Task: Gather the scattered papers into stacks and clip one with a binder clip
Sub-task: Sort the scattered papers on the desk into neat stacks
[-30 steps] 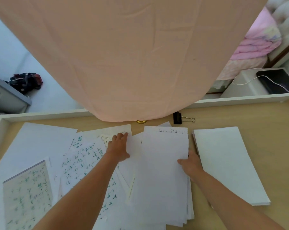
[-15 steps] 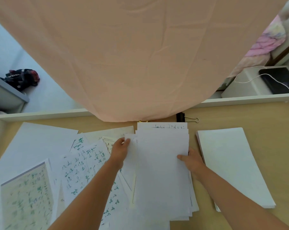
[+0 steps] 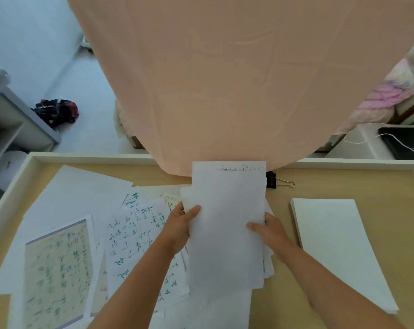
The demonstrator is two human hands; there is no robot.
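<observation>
A bundle of white sheets [image 3: 227, 224] is raised in the middle of the desk, its top edge showing a line of handwriting. My left hand [image 3: 181, 224] grips its left edge and my right hand [image 3: 267, 230] grips its right edge. A neat white stack [image 3: 336, 243] lies flat to the right. Scattered handwritten pages [image 3: 132, 236] and a lined sheet [image 3: 56, 271] cover the left half. A black binder clip [image 3: 276, 181] lies by the far edge, partly hidden behind the bundle.
The wooden desk [image 3: 372, 186] has a raised white rim [image 3: 82, 159] at the back and left. A large peach cloth [image 3: 225, 79] hangs over the far edge. A white box with a cable [image 3: 377, 143] sits beyond the rim at the right.
Both hands closed in on the middle sheets, squared them into one bundle and lifted its far end up off the desk.
</observation>
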